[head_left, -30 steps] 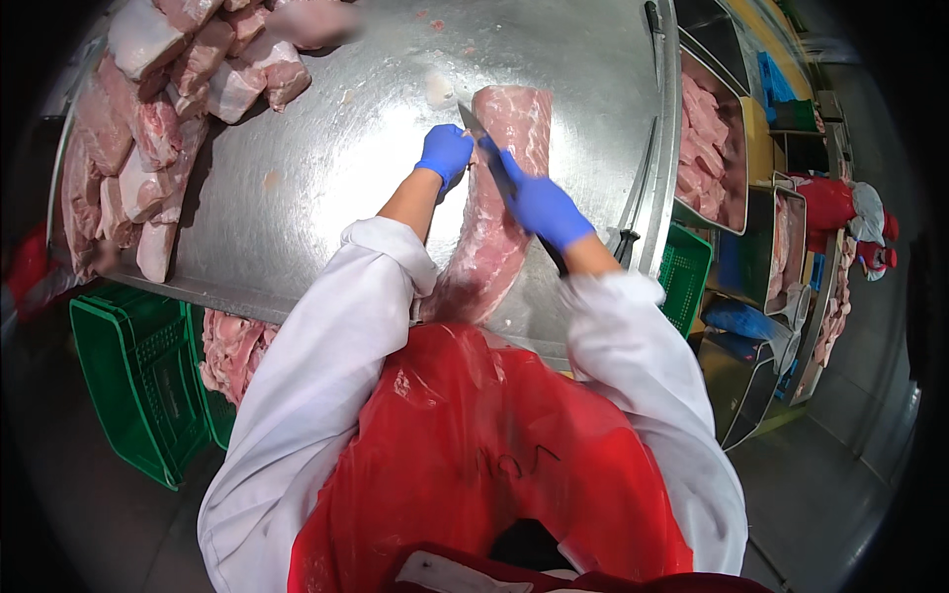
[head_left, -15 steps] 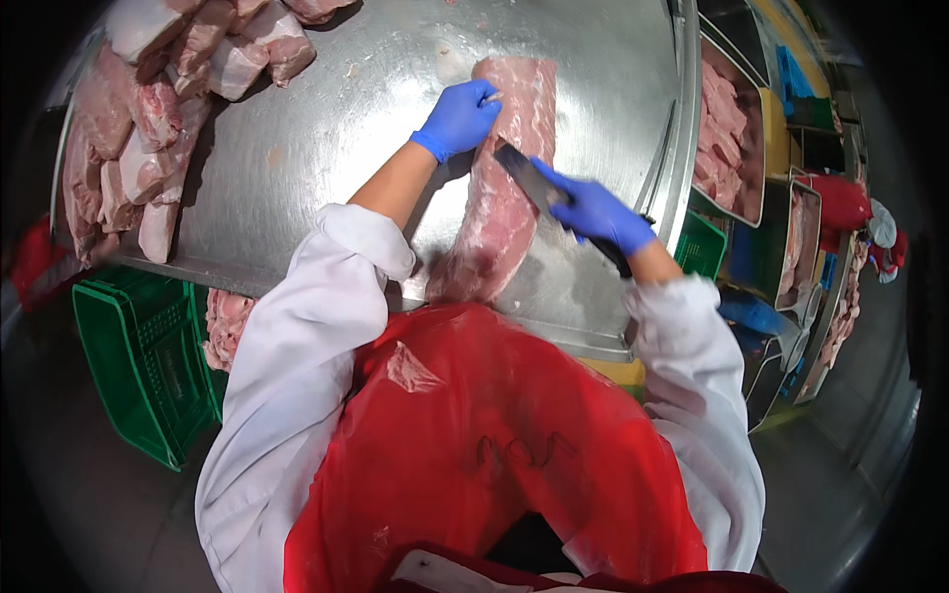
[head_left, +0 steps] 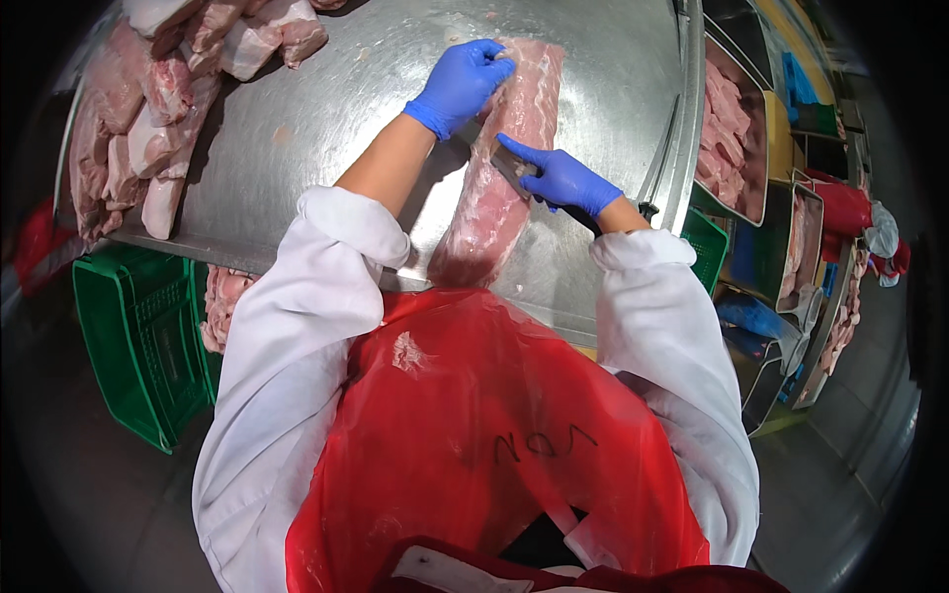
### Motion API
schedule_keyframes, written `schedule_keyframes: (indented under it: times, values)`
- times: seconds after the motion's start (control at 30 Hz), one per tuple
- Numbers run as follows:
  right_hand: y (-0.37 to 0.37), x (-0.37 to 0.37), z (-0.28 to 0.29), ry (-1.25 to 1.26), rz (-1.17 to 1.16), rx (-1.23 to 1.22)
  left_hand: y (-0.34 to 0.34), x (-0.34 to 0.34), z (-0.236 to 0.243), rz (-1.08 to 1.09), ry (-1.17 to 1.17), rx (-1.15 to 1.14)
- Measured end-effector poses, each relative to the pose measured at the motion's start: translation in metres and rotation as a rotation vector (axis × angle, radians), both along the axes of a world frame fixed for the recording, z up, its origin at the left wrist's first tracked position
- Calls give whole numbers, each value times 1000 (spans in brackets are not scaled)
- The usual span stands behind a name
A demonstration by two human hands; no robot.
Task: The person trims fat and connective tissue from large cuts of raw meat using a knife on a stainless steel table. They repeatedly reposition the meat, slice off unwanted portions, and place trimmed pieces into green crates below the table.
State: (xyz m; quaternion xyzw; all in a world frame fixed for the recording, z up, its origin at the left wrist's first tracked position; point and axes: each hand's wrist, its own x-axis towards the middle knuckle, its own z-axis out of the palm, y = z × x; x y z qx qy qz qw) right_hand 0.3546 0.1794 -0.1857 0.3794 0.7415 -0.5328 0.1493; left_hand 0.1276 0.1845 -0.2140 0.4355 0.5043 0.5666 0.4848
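- Meat slab (head_left: 484, 222): on the table (head_left: 326, 128), by its near edge.
- Left hand (head_left: 460, 87): above the table, fingers pinched on the meat slab.
- Right hand (head_left: 570, 184): above the table, clamped round a knife (head_left: 510, 166).

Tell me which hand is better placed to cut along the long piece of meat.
Right, I'd judge: the right hand grips the knife, its blade at the long piece of meat. The left hand holds no knife and seems to pinch the meat's edge near the far end.
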Motion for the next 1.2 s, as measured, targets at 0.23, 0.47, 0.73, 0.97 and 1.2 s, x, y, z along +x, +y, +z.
schedule_keyframes:
  times: [0.23, 0.47, 0.73, 0.97, 1.2]
  values:
    - [-25, 58, 36, -65, 145, -106, -27, -46, 27, 124, -178, 10]
    - [-47, 38, 13, -6, 191, -104, -39, -59, 57, 83, -149, 57]
    - [-67, 7, -21, 127, 242, 13, -73, -50, 114, 9, -438, 194]
    - [-116, 83, 28, -26, 331, -177, -180, -84, 163, -34, -832, 369]
    - [-178, -40, -55, 308, 489, -51, -375, -144, 228, 335, -248, 646]
